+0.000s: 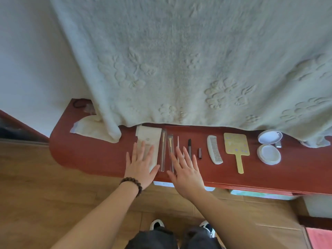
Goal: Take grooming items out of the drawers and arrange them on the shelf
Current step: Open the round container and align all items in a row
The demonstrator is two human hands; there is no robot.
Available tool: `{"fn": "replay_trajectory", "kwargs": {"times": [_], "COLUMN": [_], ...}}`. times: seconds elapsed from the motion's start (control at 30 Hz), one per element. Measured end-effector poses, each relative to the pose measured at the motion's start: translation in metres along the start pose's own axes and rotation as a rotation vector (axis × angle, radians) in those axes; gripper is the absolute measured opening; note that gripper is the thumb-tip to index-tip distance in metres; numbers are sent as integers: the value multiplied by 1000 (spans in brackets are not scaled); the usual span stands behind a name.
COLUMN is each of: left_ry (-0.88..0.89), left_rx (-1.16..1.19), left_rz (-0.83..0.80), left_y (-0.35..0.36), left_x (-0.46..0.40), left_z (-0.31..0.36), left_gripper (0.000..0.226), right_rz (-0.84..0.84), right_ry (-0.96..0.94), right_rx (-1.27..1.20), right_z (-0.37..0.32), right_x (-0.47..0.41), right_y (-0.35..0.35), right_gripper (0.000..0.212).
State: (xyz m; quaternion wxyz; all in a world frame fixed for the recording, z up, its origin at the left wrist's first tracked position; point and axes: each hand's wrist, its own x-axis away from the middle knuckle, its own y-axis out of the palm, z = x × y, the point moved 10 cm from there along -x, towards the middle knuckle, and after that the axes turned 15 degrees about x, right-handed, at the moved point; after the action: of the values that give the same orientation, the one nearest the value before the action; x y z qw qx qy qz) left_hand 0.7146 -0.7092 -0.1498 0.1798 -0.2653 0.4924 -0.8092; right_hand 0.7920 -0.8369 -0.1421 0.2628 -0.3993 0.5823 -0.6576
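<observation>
Grooming items lie in a row on the red-brown shelf (pixel 93 155). My left hand (pixel 142 168) rests flat, fingers spread, on a pale flat pouch (pixel 149 139). My right hand (pixel 186 169) lies flat beside it, over the lower ends of a packaged brush (pixel 170 144) and a thin white stick (pixel 178 142). Another packaged brush (pixel 163 150) lies between the hands. To the right sit a dark pen-like stick (pixel 189 144), a small dark tube (pixel 199 153), a white comb (pixel 213 150), a gold hand mirror (pixel 236 146) and an open white compact (pixel 269 146).
A cream embossed cloth (pixel 179 60) hangs down to the shelf's back edge. A flat white packet (pixel 84 127) and a dark hair tie (pixel 79 103) lie at the shelf's left end. Wooden floor (pixel 45 194) and my shoes are below; something light shows under the shelf edge.
</observation>
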Motion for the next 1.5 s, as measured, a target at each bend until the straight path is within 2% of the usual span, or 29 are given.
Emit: {"fn": "replay_trajectory", "kwargs": {"times": [0.07,0.3,0.43,0.5,0.57,0.73,0.83,0.97,1.07,1.5], "left_ry": [-29,-31,107,209,233,210,189,134,149,84], "left_rx": [-2,10,-15,-83,-130,-137,-131,-88,-94,-31], "left_rz": [-56,-45,73,24,-66,-109,-143,-67,-40,-117], "left_y": [12,17,3,11,22,26,27,22,22,35], "left_x": [0,-10,-5,-2,0,0,1,3,-4,-9], "left_z": [-8,1,18,24,22,18,20,21,24,21], "left_gripper": [75,74,69,65,67,69,63,62,66,71], "right_rz": [-44,-72,-76,-79,-100,-127,-143,-114,-112,-151], "right_ry": [4,52,13,-33,-84,-45,-13,12,39,6], "right_rx": [32,34,39,70,134,190,167,121,117,118], "right_z": [-3,1,-3,-8,-12,-9,-11,-13,-4,-4], "right_x": [-1,-9,-11,-13,-16,-25,-29,-28,-23,-27], "right_y": [8,11,9,11,17,23,23,14,15,26], "right_gripper": [76,74,64,64,66,70,59,65,57,57]}}
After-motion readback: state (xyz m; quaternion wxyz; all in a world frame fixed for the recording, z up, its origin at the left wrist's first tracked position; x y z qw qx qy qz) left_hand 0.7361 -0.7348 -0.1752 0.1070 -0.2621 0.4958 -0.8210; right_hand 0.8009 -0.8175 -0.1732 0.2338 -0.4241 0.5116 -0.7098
